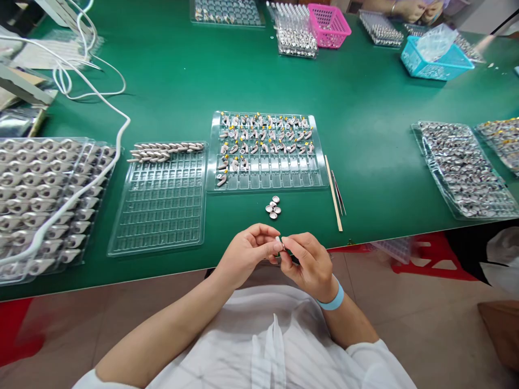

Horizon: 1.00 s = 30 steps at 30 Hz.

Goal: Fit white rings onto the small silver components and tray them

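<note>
My left hand [253, 254] and my right hand [310, 263] meet just off the table's front edge. Both are closed, with fingertips pinching one small pale part [278, 240], most of which the fingers hide. Just beyond them lies a little cluster of round silver-rimmed caps [273, 208] on the green table. Behind the caps is a clear plastic tray [284, 174] with rows of small silver-grey hooked pieces with yellow bits in its upper part. To the left, another clear tray [158, 216] carries slim silver-grey pieces [166, 151] along its top rows.
A wooden stick [333, 194] and tweezers [339, 193] lie right of the middle tray. Filled trays [466, 167] stand at right, more [36, 200] at left under a white cable [101, 178]. Pink [329, 24] and blue baskets [436, 65] sit far back, near another person's hands [417, 9].
</note>
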Each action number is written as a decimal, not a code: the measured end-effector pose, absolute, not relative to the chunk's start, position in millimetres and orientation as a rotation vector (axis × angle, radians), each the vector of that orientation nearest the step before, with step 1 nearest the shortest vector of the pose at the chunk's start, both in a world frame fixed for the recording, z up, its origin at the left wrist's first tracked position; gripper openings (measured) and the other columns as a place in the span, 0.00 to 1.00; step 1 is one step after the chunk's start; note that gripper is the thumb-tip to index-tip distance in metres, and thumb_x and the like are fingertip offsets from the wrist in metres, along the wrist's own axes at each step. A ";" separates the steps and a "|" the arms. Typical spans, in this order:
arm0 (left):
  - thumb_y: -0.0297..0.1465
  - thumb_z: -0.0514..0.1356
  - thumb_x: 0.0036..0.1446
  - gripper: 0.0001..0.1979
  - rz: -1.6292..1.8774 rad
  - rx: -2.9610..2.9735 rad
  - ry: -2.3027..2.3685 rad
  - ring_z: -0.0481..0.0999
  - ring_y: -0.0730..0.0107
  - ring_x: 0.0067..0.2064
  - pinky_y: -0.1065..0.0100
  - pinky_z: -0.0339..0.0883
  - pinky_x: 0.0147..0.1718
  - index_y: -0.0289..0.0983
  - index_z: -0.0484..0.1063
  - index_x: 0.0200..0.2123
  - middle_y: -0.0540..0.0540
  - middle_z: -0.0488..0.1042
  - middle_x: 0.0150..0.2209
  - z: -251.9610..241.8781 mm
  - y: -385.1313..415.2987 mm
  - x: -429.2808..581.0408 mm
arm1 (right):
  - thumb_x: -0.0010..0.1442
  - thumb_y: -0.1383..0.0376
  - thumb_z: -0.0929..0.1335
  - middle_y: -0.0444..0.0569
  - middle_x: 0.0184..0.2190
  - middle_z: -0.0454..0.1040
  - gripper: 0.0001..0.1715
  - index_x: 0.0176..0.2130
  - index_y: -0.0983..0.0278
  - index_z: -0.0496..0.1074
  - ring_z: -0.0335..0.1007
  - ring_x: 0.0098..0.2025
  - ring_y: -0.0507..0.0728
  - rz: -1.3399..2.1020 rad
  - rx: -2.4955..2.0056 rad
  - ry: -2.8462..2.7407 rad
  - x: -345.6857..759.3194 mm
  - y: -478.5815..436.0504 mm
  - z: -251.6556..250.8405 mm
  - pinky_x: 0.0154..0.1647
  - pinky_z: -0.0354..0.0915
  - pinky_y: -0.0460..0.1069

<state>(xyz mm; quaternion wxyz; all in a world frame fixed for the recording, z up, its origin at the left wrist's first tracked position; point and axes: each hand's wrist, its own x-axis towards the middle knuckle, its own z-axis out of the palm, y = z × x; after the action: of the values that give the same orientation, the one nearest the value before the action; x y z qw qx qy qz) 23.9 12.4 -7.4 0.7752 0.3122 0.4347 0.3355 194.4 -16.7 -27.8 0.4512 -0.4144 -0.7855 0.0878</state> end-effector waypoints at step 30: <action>0.29 0.64 0.56 0.09 1.011 1.958 1.094 0.72 0.69 0.28 0.67 0.66 0.30 0.46 0.81 0.39 0.47 0.77 0.25 -11.6 7.5 14.0 | 0.63 0.71 0.67 0.50 0.42 0.77 0.17 0.50 0.58 0.75 0.76 0.42 0.55 0.941 -1.186 -1.450 195.5 -30.9 -14.9 0.37 0.77 0.49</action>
<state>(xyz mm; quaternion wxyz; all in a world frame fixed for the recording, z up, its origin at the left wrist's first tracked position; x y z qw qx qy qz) 14.0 7.5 -11.6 0.3339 0.7501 0.4192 0.3873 195.5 -30.9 -14.9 0.4991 -0.4903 -0.5994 0.3888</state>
